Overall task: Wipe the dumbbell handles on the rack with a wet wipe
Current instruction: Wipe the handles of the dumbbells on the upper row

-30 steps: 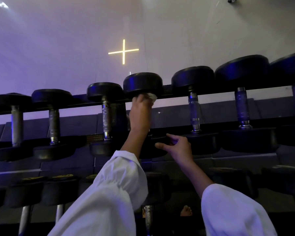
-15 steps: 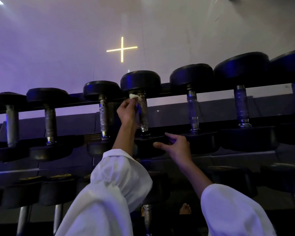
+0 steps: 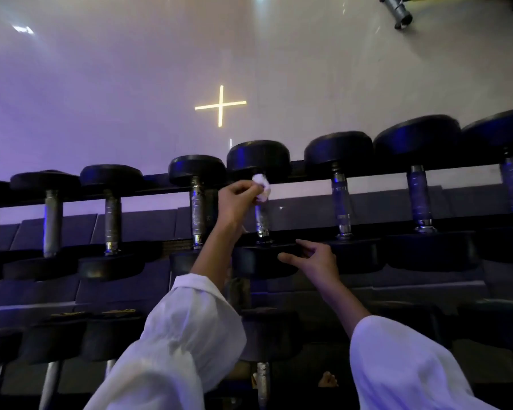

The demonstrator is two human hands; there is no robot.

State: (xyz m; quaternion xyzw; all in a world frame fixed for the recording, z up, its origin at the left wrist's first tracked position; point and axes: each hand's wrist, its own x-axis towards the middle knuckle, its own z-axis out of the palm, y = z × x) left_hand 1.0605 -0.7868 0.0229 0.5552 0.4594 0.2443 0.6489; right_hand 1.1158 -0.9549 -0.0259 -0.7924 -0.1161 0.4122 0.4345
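Scrubbing climbs back to the top of the middle handle

From my remote seat I watch the left hand (image 3: 237, 199) clench a balled wet wipe (image 3: 261, 187) and press it on the upper end of the knurled steel handle (image 3: 261, 218), just under the far rubber head (image 3: 258, 159). A second ago that hand wrapped the top of the bar from the front. Half a second ago it sat off to the bar's left side. Now the wipe is against the bar again, while the lower stretch shows bare and glinting. I read this as a stroke working round the top of the bar, not down it, so this handle is only partly done. The right hand (image 3: 314, 261) has not budged: thumb and forefinger lie stretched out on the near head (image 3: 258, 260), steadying the dumbbell and gripping nothing. Whether the neighbouring handle (image 3: 339, 202) on the rack (image 3: 296, 170) is already clean, I cannot tell from here.
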